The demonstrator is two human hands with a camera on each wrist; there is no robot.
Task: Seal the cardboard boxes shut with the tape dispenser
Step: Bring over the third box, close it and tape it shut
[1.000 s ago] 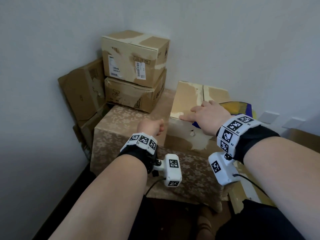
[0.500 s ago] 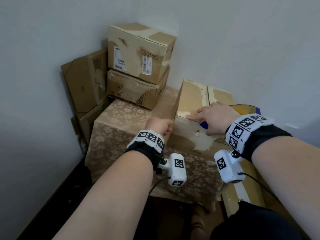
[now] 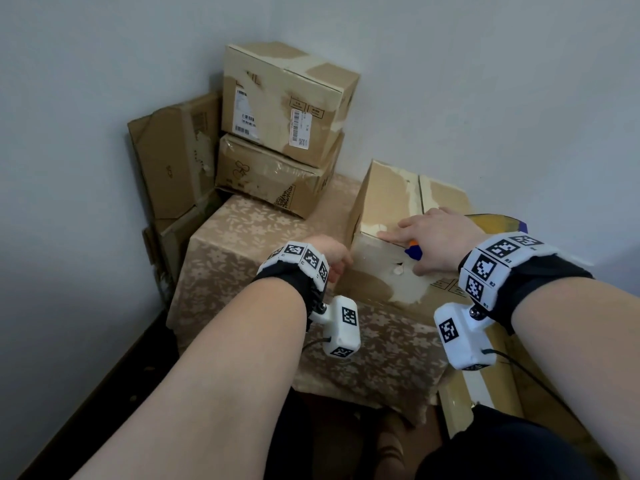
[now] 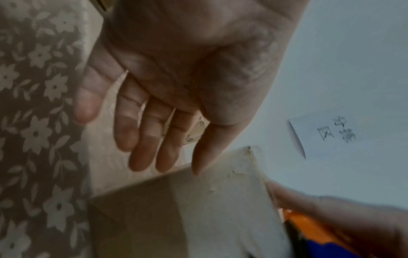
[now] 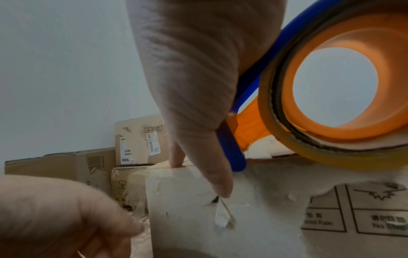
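Note:
A worn cardboard box [image 3: 384,202] stands on a floral-covered surface [image 3: 242,271], its top flaps down. My right hand [image 3: 440,237] lies on the near top edge and grips a blue and orange tape dispenser [image 3: 412,252] under the palm. The index finger points left along that edge. In the right wrist view the dispenser's tape roll [image 5: 331,148] rests at the top edge and the thumb lies on the box's front face [image 5: 187,218]. My left hand [image 3: 329,252] hangs at the box's left front corner with straight fingers [image 4: 141,139], one fingertip touching the box [image 4: 187,209].
Two taped boxes [image 3: 287,98] are stacked in the back corner. Flattened cardboard [image 3: 169,157] leans on the left wall. More cardboard [image 3: 485,403] lies low on the right. Walls close in behind and to the left. A paper sign [image 4: 326,134] hangs on the wall.
My left hand has come a little closer to the box's left corner. The right hand keeps its place on the top edge with the dispenser. The view has shifted slightly.

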